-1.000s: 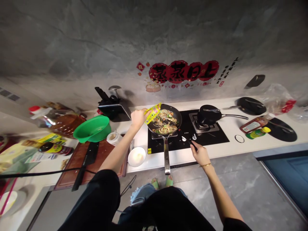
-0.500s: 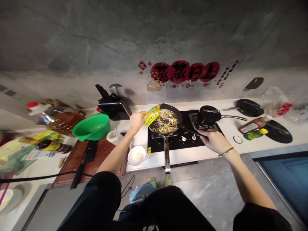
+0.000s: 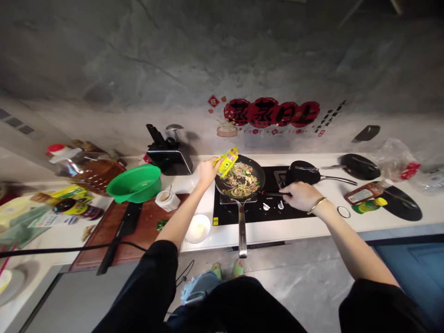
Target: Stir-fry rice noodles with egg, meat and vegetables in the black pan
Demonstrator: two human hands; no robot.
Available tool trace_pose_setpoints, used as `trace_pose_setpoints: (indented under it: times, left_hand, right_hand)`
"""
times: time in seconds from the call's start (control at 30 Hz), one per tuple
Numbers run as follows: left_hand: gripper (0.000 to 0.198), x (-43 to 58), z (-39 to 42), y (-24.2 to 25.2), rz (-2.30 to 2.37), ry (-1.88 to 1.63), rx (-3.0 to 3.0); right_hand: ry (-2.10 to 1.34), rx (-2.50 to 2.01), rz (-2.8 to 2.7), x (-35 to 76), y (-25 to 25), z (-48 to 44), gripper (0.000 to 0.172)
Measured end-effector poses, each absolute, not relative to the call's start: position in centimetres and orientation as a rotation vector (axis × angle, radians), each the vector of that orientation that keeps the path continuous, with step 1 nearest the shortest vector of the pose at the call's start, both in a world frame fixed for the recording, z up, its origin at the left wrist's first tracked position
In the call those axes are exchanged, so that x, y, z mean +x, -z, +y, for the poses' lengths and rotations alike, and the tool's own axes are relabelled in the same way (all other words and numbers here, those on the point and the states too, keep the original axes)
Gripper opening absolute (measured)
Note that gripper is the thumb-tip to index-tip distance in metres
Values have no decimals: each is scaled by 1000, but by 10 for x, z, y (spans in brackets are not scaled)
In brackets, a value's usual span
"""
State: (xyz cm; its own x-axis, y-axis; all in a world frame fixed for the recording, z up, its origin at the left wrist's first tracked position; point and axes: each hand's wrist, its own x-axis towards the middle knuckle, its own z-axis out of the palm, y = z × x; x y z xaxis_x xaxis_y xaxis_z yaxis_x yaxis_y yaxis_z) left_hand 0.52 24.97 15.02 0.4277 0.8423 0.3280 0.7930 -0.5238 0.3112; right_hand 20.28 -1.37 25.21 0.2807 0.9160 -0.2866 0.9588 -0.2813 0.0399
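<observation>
My left hand (image 3: pixel 207 172) is closed on a yellow seasoning packet (image 3: pixel 227 163), tilted over the left rim of a frying pan (image 3: pixel 257 170). Bean sprouts and other chopped food (image 3: pixel 240 181) lie in the pan, which sits on the left burner with its steel handle towards me. My right hand (image 3: pixel 300 196) grips the black handle of a spatula (image 3: pixel 272 194) that reaches over the pan's right edge. The spatula's head cannot be made out among the food. Whether anything falls from the packet is too small to tell.
A small black pot (image 3: pixel 302 173) stands on the right burner of the black cooktop (image 3: pixel 229 215). To the left are a white bowl (image 3: pixel 198 228), a seasoning jar (image 3: pixel 168 200), a green basin (image 3: pixel 134 184) and a cleaver (image 3: pixel 127 219) on a cutting board (image 3: pixel 152 213). Bottles (image 3: pixel 369 205) lie at right.
The view has shifted slightly. The packet stays over the pan's left side, more steeply tilted. My right hand has drawn a little left, closer to the pan, with the spatula.
</observation>
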Motion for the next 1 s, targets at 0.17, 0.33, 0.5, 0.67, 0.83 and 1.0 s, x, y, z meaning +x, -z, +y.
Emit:
trace_pose_setpoints:
  times: [0.17, 0.33, 0.5, 0.67, 0.83, 1.0]
  left_hand:
    - [48, 22, 264, -148, 1508, -709, 2510]
    - [45, 22, 276, -143, 1533, -729, 2491]
    - [42, 11, 273, -141, 1418, -921, 2386]
    - [35, -14, 251, -137, 1207, -1306, 2211]
    - [24, -37, 224, -120, 1130, -1401, 1918]
    - [24, -62, 213, -97, 1182, -1430, 1640]
  right_hand:
    - [328, 2393, 1772, 196, -237, -15, 39]
    - [355, 2395, 1798, 197, -234, -17, 39]
    - [437, 2391, 1830, 196, -217, -17, 37]
    - [234, 2466, 1809, 187, -162, -1, 40]
    - [138, 2511, 1698, 184, -127, 46, 45]
    - [280, 2493, 1685, 209, -146, 55, 42]
